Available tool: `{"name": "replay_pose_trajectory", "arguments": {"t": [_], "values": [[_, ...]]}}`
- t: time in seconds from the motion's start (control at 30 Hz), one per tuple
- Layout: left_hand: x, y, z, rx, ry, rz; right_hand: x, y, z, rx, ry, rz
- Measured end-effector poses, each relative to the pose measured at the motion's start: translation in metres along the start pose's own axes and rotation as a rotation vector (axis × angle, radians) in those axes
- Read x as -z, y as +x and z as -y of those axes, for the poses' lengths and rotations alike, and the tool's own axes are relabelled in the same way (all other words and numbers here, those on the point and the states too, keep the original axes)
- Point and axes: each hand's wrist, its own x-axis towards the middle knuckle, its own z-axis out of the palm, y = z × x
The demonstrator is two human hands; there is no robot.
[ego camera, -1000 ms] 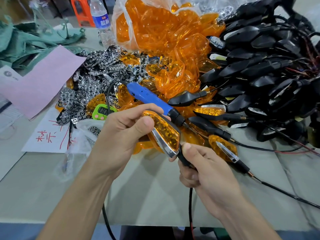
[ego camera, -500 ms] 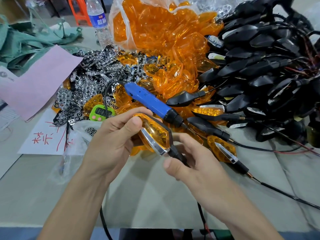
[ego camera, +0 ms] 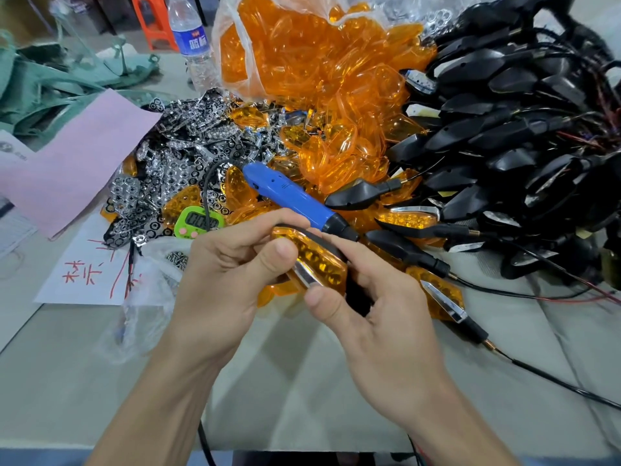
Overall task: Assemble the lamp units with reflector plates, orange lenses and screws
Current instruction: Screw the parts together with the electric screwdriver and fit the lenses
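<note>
The lamp (ego camera: 322,264), orange lens up with a chrome edge, is held above the desk (ego camera: 100,381) between both hands. The left hand (ego camera: 228,280) grips its upper end, thumb pressed on the lens and fingers curled behind. The right hand (ego camera: 379,324) grips the lower end, thumb at the lens tip and fingers wrapped round the black stem.

Just behind the hands a blue screwdriver (ego camera: 289,200) lies on the heap, tip toward the lamp. Another lensed lamp (ego camera: 440,294) lies just right of the right hand. Left of the left hand, a small clear bag (ego camera: 148,297) holds what look like screws (ego camera: 176,258). A green timer (ego camera: 198,222) sits beside a pile of reflector plates (ego camera: 174,163).

Farther back, a big clear sack (ego camera: 235,45) lies open, full of loose lenses (ego camera: 319,79) that spill onto the desk. Black housings (ego camera: 504,129) with wires are heaped at the right. A bottle (ego camera: 195,45) stands left of the sack.
</note>
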Motion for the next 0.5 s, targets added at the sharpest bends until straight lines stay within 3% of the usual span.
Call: {"name": "replay_pose_trajectory", "arguments": {"t": [0.17, 0.33, 0.5], "values": [[-0.003, 0.007, 0.007, -0.014, 0.093, 0.056, 0.004, 0.003, -0.011, 0.051, 0.047, -0.074], [0.004, 0.014, 0.009, -0.008, 0.003, 0.095, 0.009, 0.010, -0.016, 0.046, 0.005, -0.080], [0.002, 0.015, 0.022, 0.018, -0.153, 0.043, 0.017, 0.023, -0.010, 0.034, -0.250, -0.067]]}}
